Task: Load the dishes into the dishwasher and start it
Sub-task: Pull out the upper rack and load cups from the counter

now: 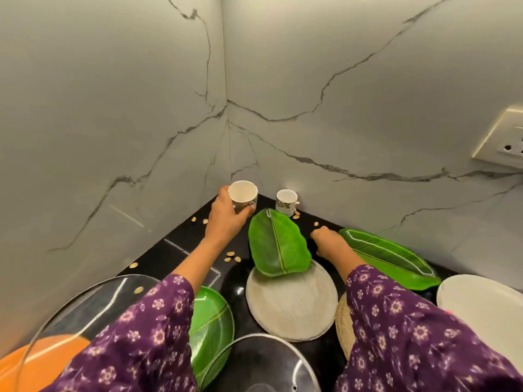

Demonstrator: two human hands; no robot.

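Here, two small white cups with a dark floral band sit at the back corner of the black counter [158, 258]. The left hand [226, 219] grips one cup [242, 193] around its side, fingers and thumb curled about it, and holds it tilted toward the camera. The second cup [286, 202] stands upright just beside the wall, its little handle pointing right.

The right hand [331, 241] rests knuckles-up on the counter between two glossy green leaf-shaped plates, fingers curled under; I cannot tell whether it holds anything. The broad oval leaf plate [278, 244] lies with its near end over the far rim of one round grey plate [291, 304]. The long narrow leaf plate [390, 256] lies to the right by the wall.

There are also one round green plate [210, 326] partly under the left sleeve, one white plate [481, 304] at the right edge, and one round woven mat [343, 326]. Two glass lids show, one at left [85, 301] above an orange dish [42, 360], and one at the bottom [254, 363]. About ten pale nut shells [230, 253] are scattered on the counter. One wall socket [506, 140] sits on the veined grey wall.
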